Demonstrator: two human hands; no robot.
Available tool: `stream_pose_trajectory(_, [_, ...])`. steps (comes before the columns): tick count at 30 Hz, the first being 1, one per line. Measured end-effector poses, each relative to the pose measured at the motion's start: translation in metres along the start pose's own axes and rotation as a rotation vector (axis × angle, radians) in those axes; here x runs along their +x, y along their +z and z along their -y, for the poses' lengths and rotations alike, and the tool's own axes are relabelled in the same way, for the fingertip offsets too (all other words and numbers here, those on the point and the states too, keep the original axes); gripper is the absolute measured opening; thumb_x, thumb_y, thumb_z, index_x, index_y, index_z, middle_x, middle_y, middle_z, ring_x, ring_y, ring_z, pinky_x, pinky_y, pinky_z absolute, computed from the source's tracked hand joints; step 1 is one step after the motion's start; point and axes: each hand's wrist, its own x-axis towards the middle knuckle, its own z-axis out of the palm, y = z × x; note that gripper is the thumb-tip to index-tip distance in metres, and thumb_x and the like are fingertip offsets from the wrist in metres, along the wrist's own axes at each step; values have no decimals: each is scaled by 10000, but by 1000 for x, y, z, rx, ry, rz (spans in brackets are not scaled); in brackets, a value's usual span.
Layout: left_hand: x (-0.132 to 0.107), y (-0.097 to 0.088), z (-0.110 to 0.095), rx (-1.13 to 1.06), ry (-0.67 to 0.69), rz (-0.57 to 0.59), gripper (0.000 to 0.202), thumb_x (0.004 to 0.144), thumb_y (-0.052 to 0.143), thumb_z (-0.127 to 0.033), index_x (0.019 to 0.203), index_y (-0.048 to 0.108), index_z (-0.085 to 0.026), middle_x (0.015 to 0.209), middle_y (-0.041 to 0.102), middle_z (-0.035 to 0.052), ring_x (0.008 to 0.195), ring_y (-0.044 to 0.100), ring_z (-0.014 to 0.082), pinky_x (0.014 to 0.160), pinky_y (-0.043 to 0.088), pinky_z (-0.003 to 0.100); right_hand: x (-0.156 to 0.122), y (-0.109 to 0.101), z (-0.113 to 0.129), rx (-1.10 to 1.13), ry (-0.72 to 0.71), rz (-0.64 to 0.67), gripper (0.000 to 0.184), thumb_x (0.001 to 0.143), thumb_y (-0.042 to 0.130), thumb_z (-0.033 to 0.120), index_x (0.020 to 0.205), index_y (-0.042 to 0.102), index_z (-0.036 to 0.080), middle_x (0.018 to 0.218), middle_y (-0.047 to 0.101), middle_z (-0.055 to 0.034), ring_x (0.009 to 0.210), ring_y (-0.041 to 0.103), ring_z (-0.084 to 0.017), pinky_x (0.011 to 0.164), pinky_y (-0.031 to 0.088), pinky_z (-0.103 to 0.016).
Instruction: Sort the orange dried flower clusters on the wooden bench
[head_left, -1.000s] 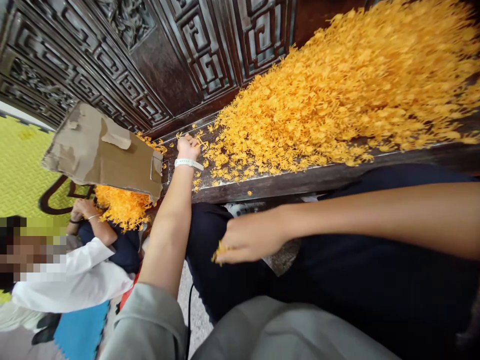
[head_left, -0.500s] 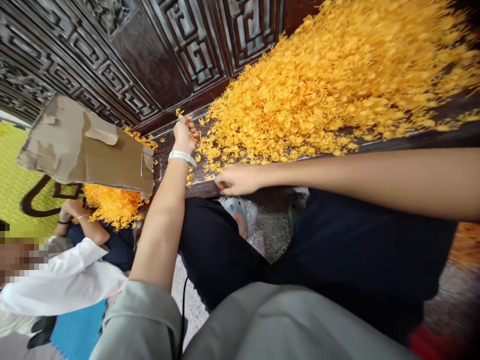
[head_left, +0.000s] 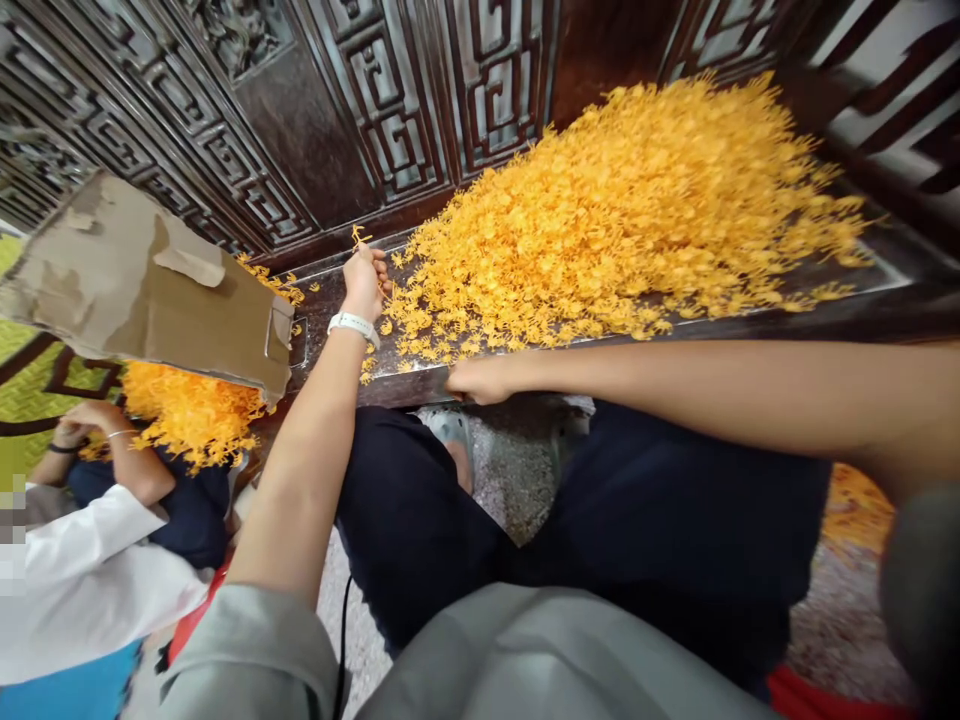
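A big heap of small orange plastic pieces (head_left: 630, 210) covers a dark wooden bench (head_left: 675, 345) in front of me. My left hand (head_left: 365, 282), a white band on its wrist, is closed on a small orange piece (head_left: 360, 237) that sticks out above its fingers, at the heap's left edge. My right hand (head_left: 480, 379) rests at the bench's front edge with its fingers curled. What they hold, if anything, is hidden. My dark trousers (head_left: 660, 520) fill the lower middle.
A torn cardboard sheet (head_left: 150, 285) juts over the bench's left end, above another orange heap (head_left: 187, 410). A person in a white sleeve (head_left: 90, 580) sits low at the left. Carved dark wood panels (head_left: 337, 110) back the bench. Speckled floor (head_left: 517, 480) shows between my knees.
My right hand rose from my lap to the bench's front edge. My left hand moved slightly back along the heap's edge and lifted an orange piece.
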Motion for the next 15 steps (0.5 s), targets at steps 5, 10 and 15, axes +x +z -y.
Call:
stream_pose_trajectory(5, [0,-6,0,107,60,7,465,1163,419,-397,766,532,-182,581,395,-51,426,308,72,418,255,177,-22,-41,28,106,27,160,245,829,638,15,998,800,87,914,771,-80,780,649,-168,720,456,-276])
stream_pose_trajectory(10, [-1,-10,-2,166,86,43,445,1155,405,-345,774,553,-170,571,424,-43,425,315,83,408,265,189,-94,-95,48,1220,-386,-342,257,740,888,322,838,705,169,799,683,6,710,619,-116,696,517,-248])
stream_pose_trajectory(15, [-3,-10,1,247,140,53,473,1161,396,-367,750,539,-182,576,423,-30,444,327,99,439,280,218,-130,-42,64,1932,145,-1347,252,690,785,151,895,642,178,707,542,62,623,486,-64,583,413,-177])
